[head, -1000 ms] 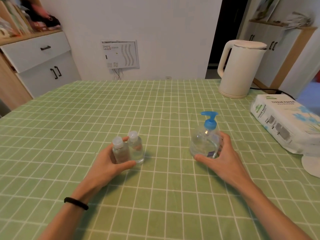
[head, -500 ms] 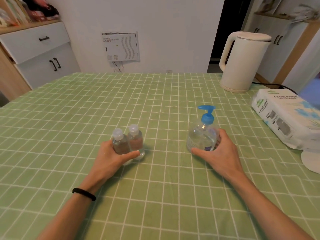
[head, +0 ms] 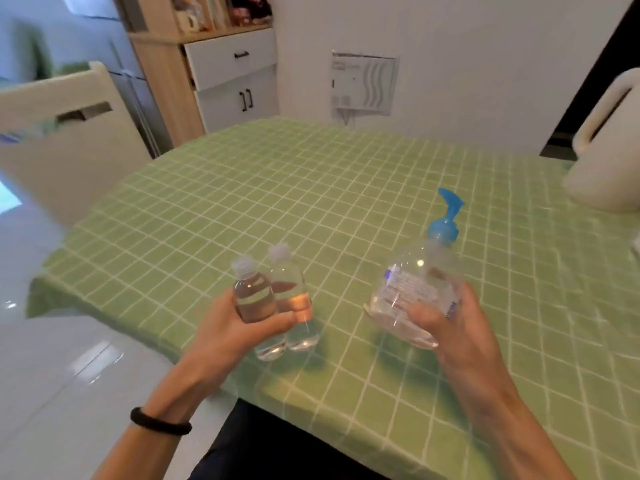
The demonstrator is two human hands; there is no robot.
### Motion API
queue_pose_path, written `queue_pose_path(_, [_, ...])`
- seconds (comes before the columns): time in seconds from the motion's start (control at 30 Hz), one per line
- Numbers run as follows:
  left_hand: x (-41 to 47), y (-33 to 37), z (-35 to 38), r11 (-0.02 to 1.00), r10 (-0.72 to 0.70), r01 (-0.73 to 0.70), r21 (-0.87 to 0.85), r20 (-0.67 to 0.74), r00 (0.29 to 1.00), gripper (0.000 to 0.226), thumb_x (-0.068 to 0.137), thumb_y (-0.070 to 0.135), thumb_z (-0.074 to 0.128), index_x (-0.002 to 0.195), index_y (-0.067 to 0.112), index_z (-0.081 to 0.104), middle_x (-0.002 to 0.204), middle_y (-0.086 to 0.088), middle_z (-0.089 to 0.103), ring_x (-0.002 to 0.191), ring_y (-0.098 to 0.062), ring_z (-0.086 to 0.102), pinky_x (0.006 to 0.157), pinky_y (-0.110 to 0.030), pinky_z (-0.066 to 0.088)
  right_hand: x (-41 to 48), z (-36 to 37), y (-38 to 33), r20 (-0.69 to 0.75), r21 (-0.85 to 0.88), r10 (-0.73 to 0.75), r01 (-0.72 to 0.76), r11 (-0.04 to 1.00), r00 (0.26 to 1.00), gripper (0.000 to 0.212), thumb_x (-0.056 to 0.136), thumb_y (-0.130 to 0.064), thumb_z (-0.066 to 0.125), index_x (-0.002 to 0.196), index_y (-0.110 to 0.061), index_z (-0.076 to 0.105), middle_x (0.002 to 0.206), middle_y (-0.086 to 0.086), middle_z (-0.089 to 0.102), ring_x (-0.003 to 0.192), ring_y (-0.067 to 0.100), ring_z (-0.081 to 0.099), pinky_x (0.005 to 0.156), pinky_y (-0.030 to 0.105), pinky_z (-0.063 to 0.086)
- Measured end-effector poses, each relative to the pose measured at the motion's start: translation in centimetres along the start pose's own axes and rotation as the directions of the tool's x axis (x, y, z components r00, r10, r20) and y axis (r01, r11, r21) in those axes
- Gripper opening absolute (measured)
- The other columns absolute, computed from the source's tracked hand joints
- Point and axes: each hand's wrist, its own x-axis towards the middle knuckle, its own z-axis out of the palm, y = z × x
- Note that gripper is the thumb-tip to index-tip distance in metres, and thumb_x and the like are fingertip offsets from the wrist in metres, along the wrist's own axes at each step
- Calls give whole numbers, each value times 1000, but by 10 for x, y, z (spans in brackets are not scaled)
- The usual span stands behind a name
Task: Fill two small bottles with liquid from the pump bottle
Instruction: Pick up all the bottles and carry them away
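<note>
Both hands have lifted their loads off the green tablecloth [head: 346, 188] since a moment ago: the left hand [head: 235, 330] clasps the two small bottles [head: 273, 299] together, the right hand [head: 450, 327] wraps the tilted pump bottle [head: 415, 289]. Caps seemingly on, though blur obscures them; filling hasn't begun.

Table [head: 311, 188] covered with green cloth, white grid lines. Cloth hangs over near edge at 7 o'clock. White kettle [head: 602, 161] stands on table at 2 o'clock, cut by frame edge. Small white corner of some object [head: 636, 244] at 3 o'clock edge, cannot tell what. Soft shadows on cloth at 6 o'clock. Rest of cloth bare, slightly blurred.
</note>
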Motion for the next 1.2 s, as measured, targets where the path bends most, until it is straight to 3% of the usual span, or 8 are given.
queue_pose_path(0.17, [-69, 7, -26, 1000, -3, 7, 20, -204, 979, 53, 65, 28, 93, 116, 25, 78, 112, -12, 82, 111, -28, 78, 95, -35, 63, -13, 34, 2, 268, 81, 57, -81, 993, 962, 67, 69, -57, 83, 134, -51, 65, 134, 1, 77, 118, 29, 78, 101, 52, 57])
queue_pose_path(0.37, [-153, 2, -57, 999, 34, -17, 40, -475, 879, 50, 68, 21, 93, 116, 26, 79, 111, -11, 83, 107, -28, 80, 89, -31, 64, -17, 94, 17, 563, 139, 76, -184, 973, 823, 62, 78, -54, 75, 138, -43, 70, 135, 4, 76, 120, 29, 76, 90, 41, 66])
queue_pose_path(0.47, [-194, -7, -69, 997, 59, -22, 68, -608, 792, 46, 70, 19, 92, 115, 23, 80, 111, -12, 83, 107, -29, 80, 91, -34, 64, -23, 122, 32, 652, 130, 121, -268, 955, 748, 64, 76, -54, 76, 138, -38, 71, 135, 6, 77, 121, 30, 76, 97, 47, 61])
queue_pose_path(0.57, [-234, -16, -75, 997, 67, -24, 72, -694, 717, 44, 77, 15, 92, 118, 22, 79, 114, -10, 82, 109, -28, 79, 86, -28, 64, -34, 148, 41, 729, 117, 162, -355, 927, 665, 59, 73, -53, 78, 130, -36, 77, 129, 6, 80, 115, 25, 79, 86, 37, 67])
queue_pose_path(0.63, [-257, -24, -76, 998, 61, -38, 48, -737, 673, 45, 78, 14, 90, 121, 22, 78, 117, -11, 81, 111, -29, 78, 87, -30, 64, -40, 161, 47, 783, 91, 170, -381, 920, 599, 58, 78, -53, 74, 131, -30, 78, 128, 10, 79, 114, 27, 77, 91, 42, 67])
queue_pose_path(0.77, [-293, -43, -75, 999, 13, -39, -13, -793, 609, 43, 81, 12, 83, 123, 21, 77, 123, -11, 79, 112, -32, 78, 89, -38, 64, -51, 177, 65, 819, 1, 255, -446, 895, 514, 68, 81, -54, 72, 138, -16, 74, 130, 18, 76, 116, 34, 75, 94, 46, 66])
queue_pose_path(1.0, [-317, -75, -92, 993, -115, 60, -99, -850, 514, 45, 72, 24, 87, 116, 19, 79, 118, -12, 81, 109, -33, 78, 96, -51, 61, -61, 205, 101, 803, -158, 424, -535, 830, 420, 70, 80, -51, 77, 140, -16, 72, 130, 18, 77, 113, 29, 77, 86, 39, 67])
queue_pose_path(1.2, [-310, -109, -133, 962, -271, 138, -233, -819, 505, 45, 72, 21, 90, 116, 17, 79, 116, -13, 81, 107, -32, 79, 93, -43, 65, -56, 250, 137, 748, -293, 552, -563, 773, 369, 65, 85, -51, 73, 140, -16, 72, 128, 16, 77, 114, 27, 76, 89, 39, 66])
